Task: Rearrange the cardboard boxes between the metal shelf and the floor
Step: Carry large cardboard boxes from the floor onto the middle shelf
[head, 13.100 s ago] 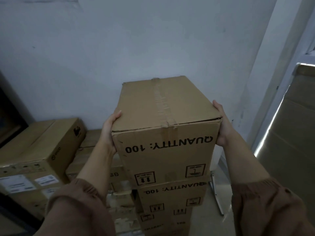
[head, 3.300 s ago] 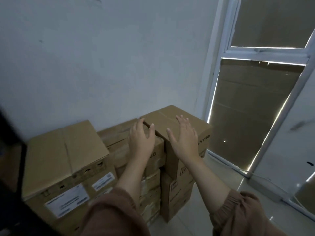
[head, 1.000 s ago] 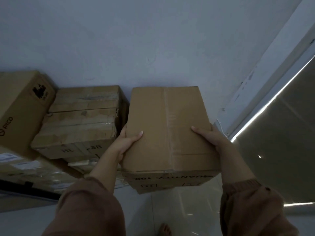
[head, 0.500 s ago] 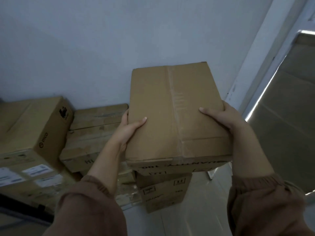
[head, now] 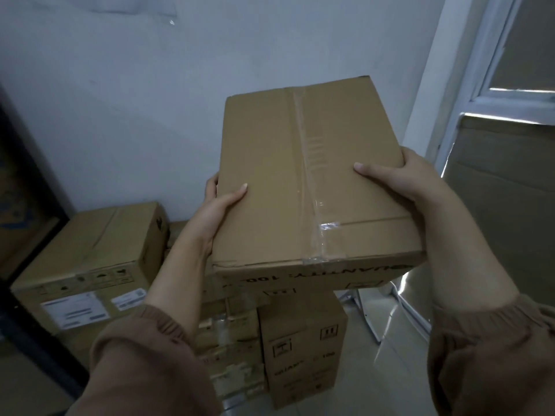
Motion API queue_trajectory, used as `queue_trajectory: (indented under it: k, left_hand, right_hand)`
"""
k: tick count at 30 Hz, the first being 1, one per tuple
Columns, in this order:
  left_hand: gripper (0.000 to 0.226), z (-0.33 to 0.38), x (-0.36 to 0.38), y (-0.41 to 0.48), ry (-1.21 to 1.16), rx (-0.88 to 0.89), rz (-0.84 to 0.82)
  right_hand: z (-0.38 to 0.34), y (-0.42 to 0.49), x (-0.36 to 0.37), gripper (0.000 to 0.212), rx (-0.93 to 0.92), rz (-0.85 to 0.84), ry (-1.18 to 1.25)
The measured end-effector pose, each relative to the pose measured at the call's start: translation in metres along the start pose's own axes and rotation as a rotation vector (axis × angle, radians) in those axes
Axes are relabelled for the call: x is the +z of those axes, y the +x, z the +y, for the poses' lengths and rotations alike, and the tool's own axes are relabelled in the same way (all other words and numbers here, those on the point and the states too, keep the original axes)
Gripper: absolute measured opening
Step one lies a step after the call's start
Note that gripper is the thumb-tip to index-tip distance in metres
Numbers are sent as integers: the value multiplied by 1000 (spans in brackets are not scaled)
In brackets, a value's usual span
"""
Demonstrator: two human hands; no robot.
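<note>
Cardboard box [head: 306, 175], taped down its top and printed QUANTITY: 100 on the near face, sits between my two hands. It is over the stack of like boxes [head: 300, 355] on the tiled floor [head: 390, 370] by the wall. I cannot tell whether it is clear of the top one. My left hand [head: 216, 217] clasps its left side with the thumb laid on top, and my right hand [head: 405, 181] grips the right side likewise. I judge I am lifting it away. I should squeeze evenly from both sides, carry it level and close to my body, and mind the labelled box [head: 90, 259] on my left when turning.
</note>
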State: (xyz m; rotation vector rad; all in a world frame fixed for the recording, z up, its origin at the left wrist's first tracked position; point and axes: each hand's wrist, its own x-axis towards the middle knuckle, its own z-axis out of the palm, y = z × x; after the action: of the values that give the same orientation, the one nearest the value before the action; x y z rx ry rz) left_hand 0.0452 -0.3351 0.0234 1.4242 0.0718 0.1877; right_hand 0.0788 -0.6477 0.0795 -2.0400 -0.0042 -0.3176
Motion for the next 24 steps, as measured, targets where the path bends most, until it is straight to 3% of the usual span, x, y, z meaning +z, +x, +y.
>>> queue_trajectory:
  k: [7, 14, 24]
  left_hand:
    - [61, 43, -22, -40, 7, 104, 40]
    - [59, 87, -48, -102, 93, 189, 104]
    - [57, 128, -74, -235, 142, 244, 205]
  right_hand:
    - [-36, -35, -3, 80, -91, 33, 82]
    - [-56, -74, 6, 69, -142, -71, 256]
    - [-65, -153, 0, 39, -179, -520, 697]
